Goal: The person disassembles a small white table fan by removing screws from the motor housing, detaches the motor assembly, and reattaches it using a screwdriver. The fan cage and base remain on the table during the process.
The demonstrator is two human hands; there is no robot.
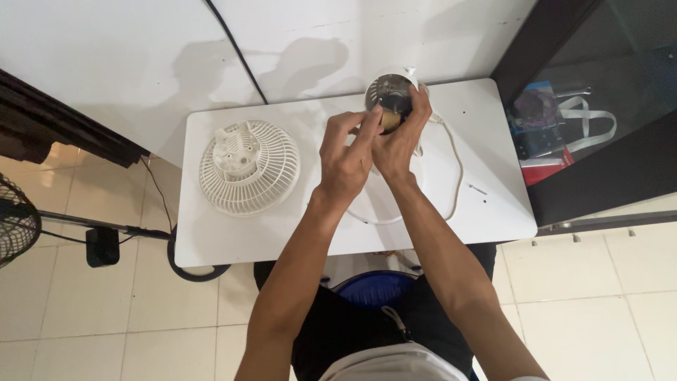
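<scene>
- Looks to me like a home room: pale tiled floor (92, 310), small white tabletop (486, 204) against plain white wall (106, 56).
- Dark glass-front cabinet (606, 141) at right, standing fan (14, 219) at left.

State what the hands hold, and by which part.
Right hand grips the round white plastic fan motor housing by its side; left hand fingers touch its dark centre.

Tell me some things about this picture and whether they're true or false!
1. Both hands are on the fan motor. True: the left hand and right hand meet at it.
2. The white fan grille lies to the left of the hands. True.
3. The grille is on the floor. False: it lies on the white table.
4. The white cord is black. False: it is white and loops across the table.
</scene>
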